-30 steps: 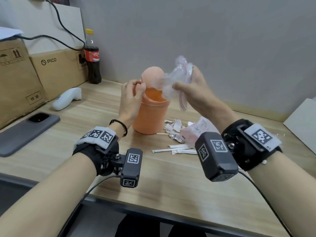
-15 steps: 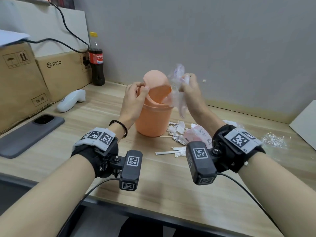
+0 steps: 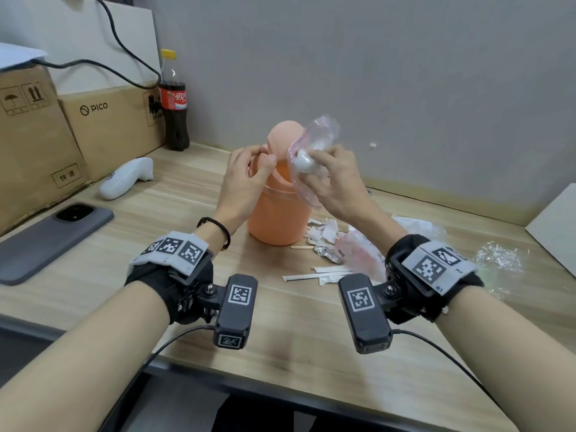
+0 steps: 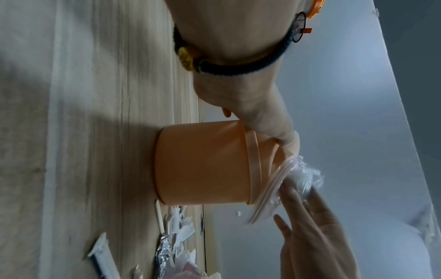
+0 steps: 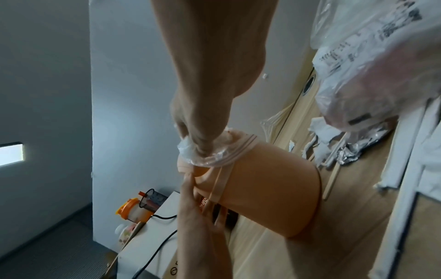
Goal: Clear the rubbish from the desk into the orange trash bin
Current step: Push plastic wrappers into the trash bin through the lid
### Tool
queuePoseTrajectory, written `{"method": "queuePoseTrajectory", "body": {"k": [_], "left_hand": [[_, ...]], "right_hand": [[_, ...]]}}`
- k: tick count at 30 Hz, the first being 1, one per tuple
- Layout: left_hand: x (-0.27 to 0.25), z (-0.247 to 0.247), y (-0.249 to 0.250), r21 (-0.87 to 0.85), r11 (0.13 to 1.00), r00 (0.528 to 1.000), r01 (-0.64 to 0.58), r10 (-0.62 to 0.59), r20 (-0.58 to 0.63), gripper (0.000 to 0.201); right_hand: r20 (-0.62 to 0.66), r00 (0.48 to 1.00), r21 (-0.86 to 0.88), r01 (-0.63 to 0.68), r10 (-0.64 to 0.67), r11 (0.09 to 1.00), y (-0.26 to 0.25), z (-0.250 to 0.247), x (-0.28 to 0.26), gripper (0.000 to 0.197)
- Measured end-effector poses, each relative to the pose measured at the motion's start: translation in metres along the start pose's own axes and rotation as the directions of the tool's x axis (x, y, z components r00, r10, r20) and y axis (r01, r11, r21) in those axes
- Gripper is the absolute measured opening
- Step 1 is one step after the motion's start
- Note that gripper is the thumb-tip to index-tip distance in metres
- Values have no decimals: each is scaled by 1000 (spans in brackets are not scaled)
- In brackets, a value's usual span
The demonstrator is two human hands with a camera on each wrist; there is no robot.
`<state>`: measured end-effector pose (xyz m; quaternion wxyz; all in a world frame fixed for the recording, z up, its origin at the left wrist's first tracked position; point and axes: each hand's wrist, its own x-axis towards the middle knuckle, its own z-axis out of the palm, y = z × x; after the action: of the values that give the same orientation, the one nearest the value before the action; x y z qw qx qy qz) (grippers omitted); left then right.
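Note:
The orange trash bin [image 3: 276, 218] [image 4: 203, 166] [image 5: 267, 188] stands mid-desk with its swing lid [image 3: 285, 137] tipped up. My left hand [image 3: 249, 173] pinches the lid's near edge and holds it back. At the bin's mouth my right hand [image 3: 324, 176] grips a crumpled clear plastic bag [image 3: 311, 151] [image 4: 293, 177] [image 5: 205, 152] with pink trim, a white wad inside it. More rubbish lies right of the bin: torn paper scraps [image 3: 324, 229], crumpled foil [image 3: 327, 254], a wooden stick [image 3: 302, 246], white wrappers [image 3: 314, 275] and a pinkish plastic bag [image 3: 361, 254].
On the left lie a grey phone [image 3: 50, 238] and a white controller [image 3: 127, 177]. Cardboard boxes [image 3: 103, 126] and a cola bottle [image 3: 173, 101] line the back left. Crinkled clear film [image 3: 498, 260] sits at far right near a white board [image 3: 558, 226].
My right hand has turned and pushed the clear bag lower against the bin's opening, bunching it around the white wad. The left hand still holds the lid back.

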<state>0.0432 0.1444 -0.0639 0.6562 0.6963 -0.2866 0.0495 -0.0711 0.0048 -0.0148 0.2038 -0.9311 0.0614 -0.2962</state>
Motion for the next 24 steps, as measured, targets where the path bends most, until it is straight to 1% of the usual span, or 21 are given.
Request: {"method": "queuePoseTrajectory", "body": {"k": [1,3,6,9,11,13,16,20,22,24], "left_hand": [[0,0,0,1,1000,1000,-2,2,0,18],[0,0,-1,2,1000,1000,-4,4,2,20],[-1,0,-1,-4,1000,1000,-8,8,-1,19],[-1,-1,-1,-8,1000,1000,-10,10,-4,17],[-2,-1,0,-10,1000,1000,-10,10,4,14],[-2,-2,1,-10,1000,1000,-8,8,12,14],[-1,-2,0,0,1000,1000,-9,9,9,15],[0,-1,-3,35,999,1000,-13,13,1,23],[0,-1,-3,38,999,1000,-9,9,-3,26],[1,0,-4,30,999,1000,-9,9,-8,23]], "right_hand": [[-14,1000,-23,5,-5,1000,0,-1,1,30],[-31,998,-85,59,-62,995,1,-3,4,20],[11,977,-238,210,-213,948,-1,-6,5,17],[60,963,-229,269,-262,936,-9,-7,1,16],[62,967,-188,254,-247,949,-15,-9,0,27],[102,976,-169,205,-190,964,-16,-10,6,33],[147,973,-231,207,-176,951,-14,-4,11,19],[46,981,-316,195,-190,928,-10,-1,6,20],[57,982,-271,187,-178,944,-10,-2,7,21],[77,985,-252,172,-157,952,-13,-3,6,21]]}}
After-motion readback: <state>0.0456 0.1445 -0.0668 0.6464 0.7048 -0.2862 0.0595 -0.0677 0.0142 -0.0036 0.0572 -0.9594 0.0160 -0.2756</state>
